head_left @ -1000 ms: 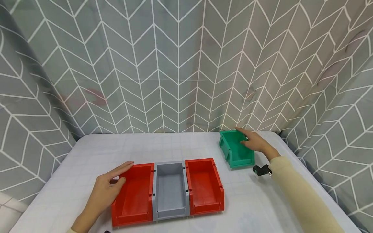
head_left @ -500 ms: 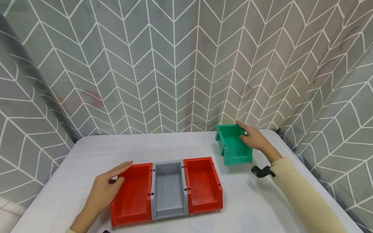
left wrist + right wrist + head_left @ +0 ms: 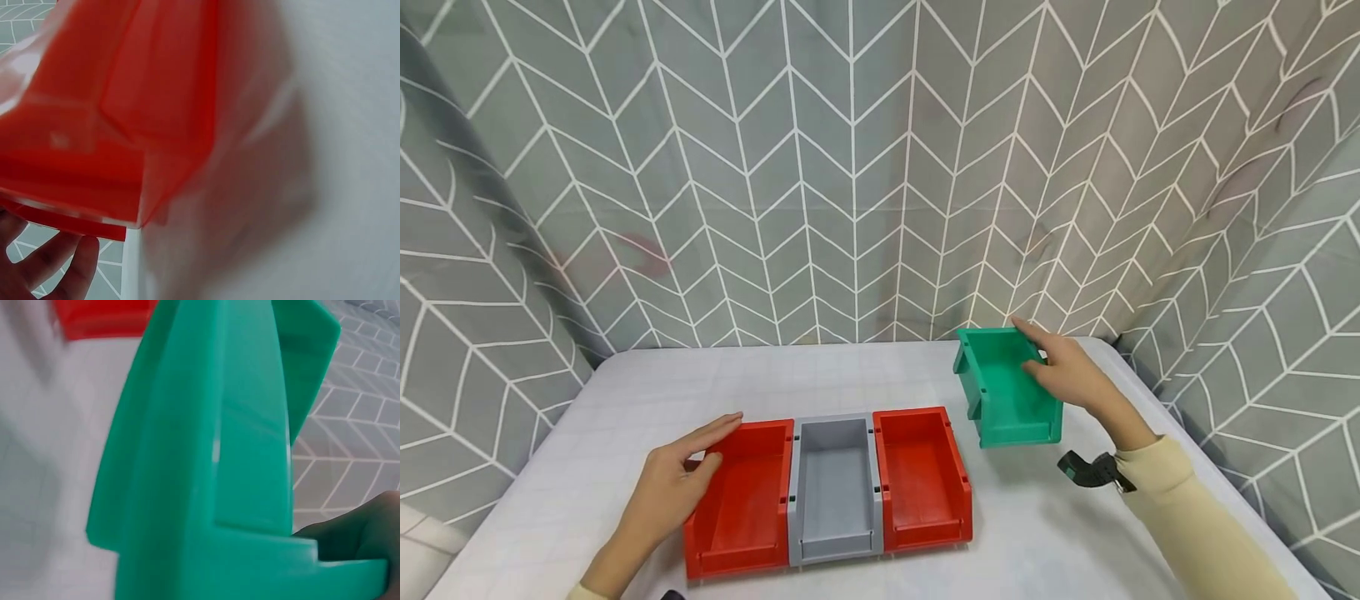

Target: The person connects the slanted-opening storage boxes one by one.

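By its right wall, my right hand (image 3: 1070, 369) grips a green plastic storage bin (image 3: 1017, 408), thumb on the inside. The bin hangs over the back right of the table, its shadow falling below it; in the right wrist view its side wall (image 3: 250, 469) fills the middle. At the front left, my left hand (image 3: 666, 492) holds the back left rim of a red bin (image 3: 748, 492), thumb inside and fingers behind. This bin stands in a row with a grey bin (image 3: 837, 483) and a second red bin (image 3: 922, 475). All of these bins show bare floors.
A white cloth covers the table (image 3: 775, 375). Behind and at both sides hangs a grey curtain (image 3: 850, 183) with white chevron lines. A black wrist device (image 3: 1093, 471) sits below my right sleeve, close to the green bin.
My right hand has lifted the green bin off the table, then brought it slightly nearer and to the right. My left hand and the row of bins stay in place.
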Motion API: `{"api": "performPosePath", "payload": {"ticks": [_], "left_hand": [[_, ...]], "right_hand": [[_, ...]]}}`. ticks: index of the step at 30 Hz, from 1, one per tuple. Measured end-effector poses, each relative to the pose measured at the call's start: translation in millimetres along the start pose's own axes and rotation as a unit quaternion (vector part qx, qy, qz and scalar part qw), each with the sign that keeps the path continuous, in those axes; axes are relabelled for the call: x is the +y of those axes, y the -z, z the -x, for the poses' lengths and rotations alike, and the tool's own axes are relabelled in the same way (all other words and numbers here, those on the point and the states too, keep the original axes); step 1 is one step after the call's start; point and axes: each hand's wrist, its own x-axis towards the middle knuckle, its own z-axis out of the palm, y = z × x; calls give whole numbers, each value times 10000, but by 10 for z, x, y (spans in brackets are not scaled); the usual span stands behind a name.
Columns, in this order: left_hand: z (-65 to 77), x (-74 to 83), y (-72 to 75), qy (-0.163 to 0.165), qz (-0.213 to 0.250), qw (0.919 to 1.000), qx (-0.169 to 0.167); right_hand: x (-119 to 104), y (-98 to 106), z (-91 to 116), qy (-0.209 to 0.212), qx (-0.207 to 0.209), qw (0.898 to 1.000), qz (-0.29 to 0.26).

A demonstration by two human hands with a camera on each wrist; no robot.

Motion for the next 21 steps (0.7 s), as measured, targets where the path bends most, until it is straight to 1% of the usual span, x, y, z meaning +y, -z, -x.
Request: {"api": "performPosePath", "payload": {"ticks": [2, 5, 10, 16, 21], "left_hand": [[-3, -6, -2, -42, 19, 10000, 10], [-11, -9, 2, -9, 11, 10000, 33], [-20, -11, 8, -17, -30, 9999, 98], [-26, -17, 14, -57, -39, 9999, 99], [-27, -4, 26, -10, -1, 10000, 68]], "right_hand": [[-56, 0, 48, 3, 2, 10000, -42], [-132, -7, 116, 24, 16, 9999, -107], [-217, -33, 216, -55, 41, 10000, -24], [-277, -84, 320, -100, -43, 9999, -86], [-287, -141, 382, -132, -104, 9998, -130]]}}
